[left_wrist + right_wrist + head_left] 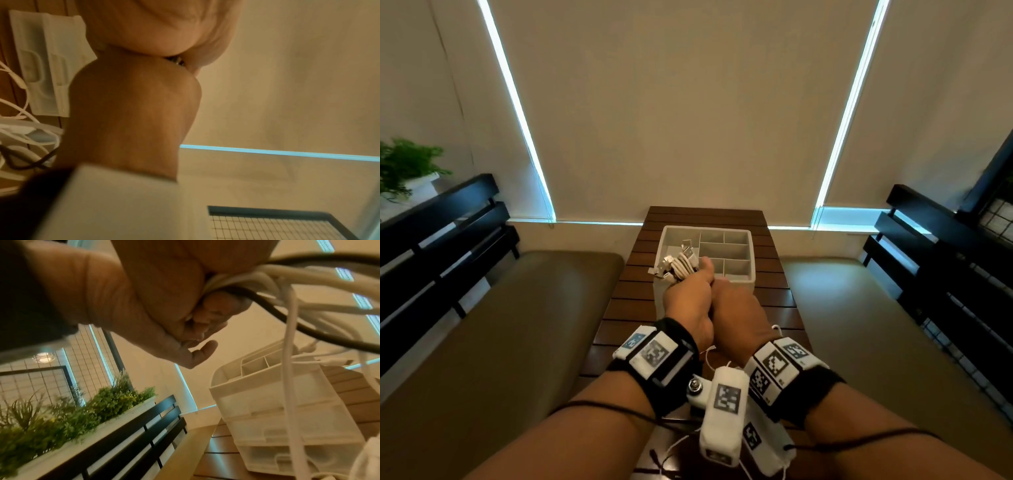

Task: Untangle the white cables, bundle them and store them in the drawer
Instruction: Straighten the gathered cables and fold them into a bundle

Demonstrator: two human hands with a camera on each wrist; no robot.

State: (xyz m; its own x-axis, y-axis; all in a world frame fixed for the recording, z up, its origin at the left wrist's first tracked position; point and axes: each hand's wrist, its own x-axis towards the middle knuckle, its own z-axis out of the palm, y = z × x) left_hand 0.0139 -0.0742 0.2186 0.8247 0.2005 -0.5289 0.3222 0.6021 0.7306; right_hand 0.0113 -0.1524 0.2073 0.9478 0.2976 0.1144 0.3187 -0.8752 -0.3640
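Observation:
A bundle of white cables (pixel 681 265) with metal plugs sticks out up and left from my left hand (pixel 693 287), which grips it above the table. My right hand (pixel 736 301) presses against the left one. In the right wrist view, the fingers of my right hand (pixel 205 316) curl round the white cables (pixel 236 280) together with a black lead. Loose loops hang down in front of the white drawer unit (pixel 267 418). The unit (pixel 739 279) stands just beyond my hands, with open compartments on top. The left wrist view is blurred, showing my left hand (pixel 133 113) and cable loops (pixel 18 81).
The drawer unit stands on a narrow brown slatted table (pixel 626 308). Tan cushioned benches (pixel 517 325) flank it, with black slatted backs (pixel 441 240) on both sides. A planter with green plants (pixel 61 410) sits behind one bench back. Drawn blinds cover the wall ahead.

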